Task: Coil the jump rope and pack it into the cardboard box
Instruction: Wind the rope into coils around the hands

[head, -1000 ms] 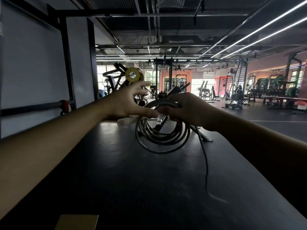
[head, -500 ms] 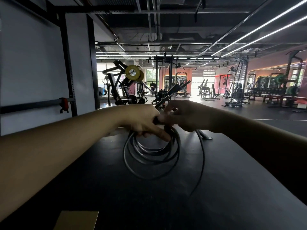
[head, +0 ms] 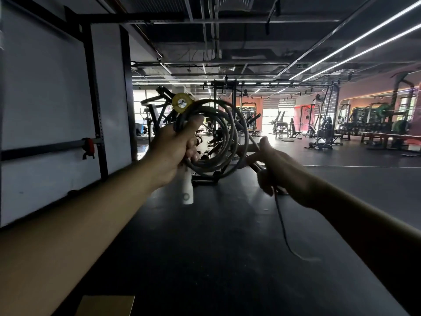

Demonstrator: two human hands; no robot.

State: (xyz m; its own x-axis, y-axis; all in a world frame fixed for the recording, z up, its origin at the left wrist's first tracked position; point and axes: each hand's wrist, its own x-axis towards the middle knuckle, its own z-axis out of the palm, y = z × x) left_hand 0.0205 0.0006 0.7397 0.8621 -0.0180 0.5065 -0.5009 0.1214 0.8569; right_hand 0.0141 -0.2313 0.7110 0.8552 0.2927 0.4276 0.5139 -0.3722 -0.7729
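The grey jump rope (head: 224,142) is wound into several loops and held upright in the air. My left hand (head: 175,151) grips the left side of the coil, thumb up, and a white handle (head: 187,188) hangs below that fist. My right hand (head: 276,169) is closed on the loose strand to the right of the coil; the free rope end (head: 284,233) trails down from it to the dark floor. A corner of the cardboard box (head: 107,305) shows at the bottom edge, left of centre.
A white wall panel with a black rack upright and a bar with a red clamp (head: 88,145) stands on the left. Gym machines, benches and a yellow weight plate (head: 181,103) fill the background. Dark rubber floor (head: 216,258) lies below my hands.
Both hands have lifted the coil from low near the floor to upright in the air. My right hand moved out to the right along the loose strand.
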